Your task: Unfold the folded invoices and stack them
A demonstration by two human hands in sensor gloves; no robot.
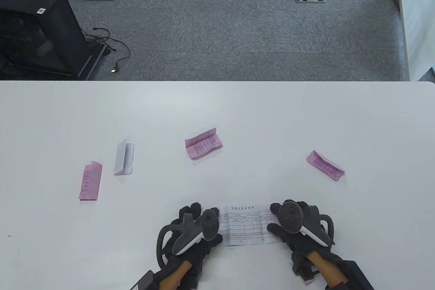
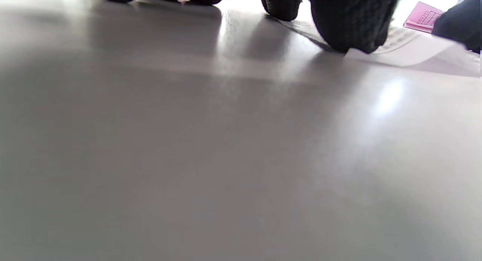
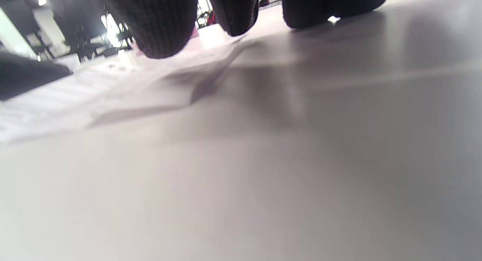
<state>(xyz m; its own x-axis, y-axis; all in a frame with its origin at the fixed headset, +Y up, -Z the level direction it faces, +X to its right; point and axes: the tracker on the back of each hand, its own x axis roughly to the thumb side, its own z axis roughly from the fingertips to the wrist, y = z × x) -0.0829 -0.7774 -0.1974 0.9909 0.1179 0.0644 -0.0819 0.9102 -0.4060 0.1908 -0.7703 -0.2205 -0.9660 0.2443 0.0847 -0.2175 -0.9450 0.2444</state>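
**Both hands flatten a white invoice at the near edge of the table**

From above, the unfolded white invoice [image 1: 249,224] lies printed side up on the white table [image 1: 217,113], close to the near edge; the left hand [image 1: 193,232] presses on its left end and the right hand [image 1: 299,225] on its right end, fingers spread flat on the sheet rather than closed around it; four folded slips lie farther up the table from this sheet: a pink slip [image 1: 90,182] far to its left, a white folded slip [image 1: 123,158] just beyond that one, a pink slip [image 1: 203,143] straight beyond the sheet, and another pink slip [image 1: 325,165] beyond its right end.

The left wrist view adds what the top camera hides: the gloved fingertips [image 2: 348,23] meet the surface, one bearing down on the sheet's edge [image 2: 410,50], which rises slightly off the table; a pink slip [image 2: 423,17] shows behind it.

The right wrist view shows its fingertips [image 3: 158,27] resting on the paper [image 3: 124,87], whose near edge lifts in a shallow ripple; the printing is blurred here.
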